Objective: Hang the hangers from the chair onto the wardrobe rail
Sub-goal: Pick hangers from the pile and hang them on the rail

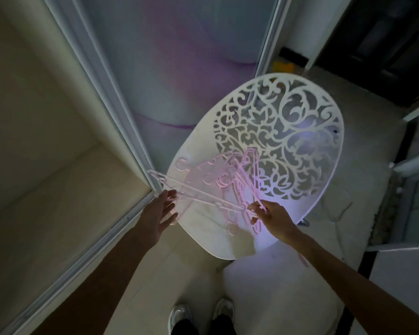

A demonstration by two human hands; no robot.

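Hangers (224, 187): pink, tangled in a pile on the white chair (271, 131) seat.
Right hand (273, 217): pinches one hanger at its near end.
Left hand (161, 211): fingers straight, touching the far-left tips, holding nothing.
Long axis: left to right, between both hands.

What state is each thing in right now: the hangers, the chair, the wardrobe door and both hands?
Pink hangers: tangled pile lying on the chair seat, none hung.
White chair: upright, bearing the hangers.
Wardrobe door: slid open.
Left hand: fingers straight, touching a hanger.
Right hand: pinching a hanger.
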